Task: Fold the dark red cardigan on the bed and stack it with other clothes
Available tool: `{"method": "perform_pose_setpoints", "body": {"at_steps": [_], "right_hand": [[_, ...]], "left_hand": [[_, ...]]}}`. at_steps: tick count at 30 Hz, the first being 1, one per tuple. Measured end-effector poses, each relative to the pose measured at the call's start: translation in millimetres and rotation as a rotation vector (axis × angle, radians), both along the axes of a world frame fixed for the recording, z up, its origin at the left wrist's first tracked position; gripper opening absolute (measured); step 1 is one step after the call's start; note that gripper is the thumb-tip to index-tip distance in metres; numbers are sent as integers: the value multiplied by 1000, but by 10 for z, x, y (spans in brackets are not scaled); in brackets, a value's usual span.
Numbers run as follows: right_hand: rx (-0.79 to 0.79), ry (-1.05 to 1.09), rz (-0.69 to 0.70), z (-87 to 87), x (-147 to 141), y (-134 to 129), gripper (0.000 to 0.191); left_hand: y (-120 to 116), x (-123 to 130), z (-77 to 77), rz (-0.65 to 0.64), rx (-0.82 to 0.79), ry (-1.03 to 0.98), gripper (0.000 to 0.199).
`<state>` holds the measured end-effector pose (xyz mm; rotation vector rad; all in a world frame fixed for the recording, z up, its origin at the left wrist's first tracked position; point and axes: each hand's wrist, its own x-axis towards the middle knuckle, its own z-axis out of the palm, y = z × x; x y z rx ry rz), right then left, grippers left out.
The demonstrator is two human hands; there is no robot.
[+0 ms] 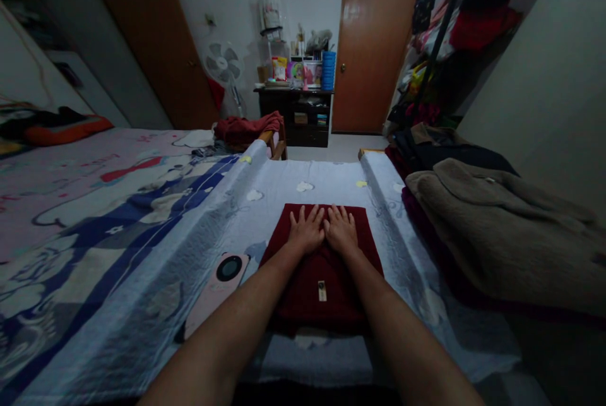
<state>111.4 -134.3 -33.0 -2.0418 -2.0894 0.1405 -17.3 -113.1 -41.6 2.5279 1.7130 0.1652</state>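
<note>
A dark red folded garment [307,295] lies flat in front of me, squared into a neat rectangle, with a small pale label [322,291] near its lower middle. My left hand [307,228] rests flat on its far half, fingers spread. Beside it, almost touching, my right hand [341,226] also presses flat on the cloth with its fingers stretched out. Under the garment is a light blue sheet [303,172] with cloud shapes. A pink phone [215,295] with a round dark camera lies left of my left forearm.
Folded brown fleece clothing [492,235] is piled on the right. To the left spreads a bed with a patterned blanket [118,229]. A red cloth [249,127] hangs over a wooden rail. Farther back stand a fan [222,64], a dark cabinet [293,119] and a door [372,46].
</note>
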Motion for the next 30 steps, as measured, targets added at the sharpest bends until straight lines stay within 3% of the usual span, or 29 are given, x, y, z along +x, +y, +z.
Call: {"method": "perform_pose_setpoints", "body": {"at_steps": [9, 24, 30], "right_hand": [[-47, 45, -206, 20, 45, 68, 67], [-87, -3, -272, -18, 263, 93, 80], [-150, -14, -382, 141, 245, 174, 85]], "left_hand": [[-31, -6, 52, 70, -23, -23, 67], [-50, -34, 42, 128, -39, -44, 73], [-52, -41, 45, 123, -31, -50, 73]]}}
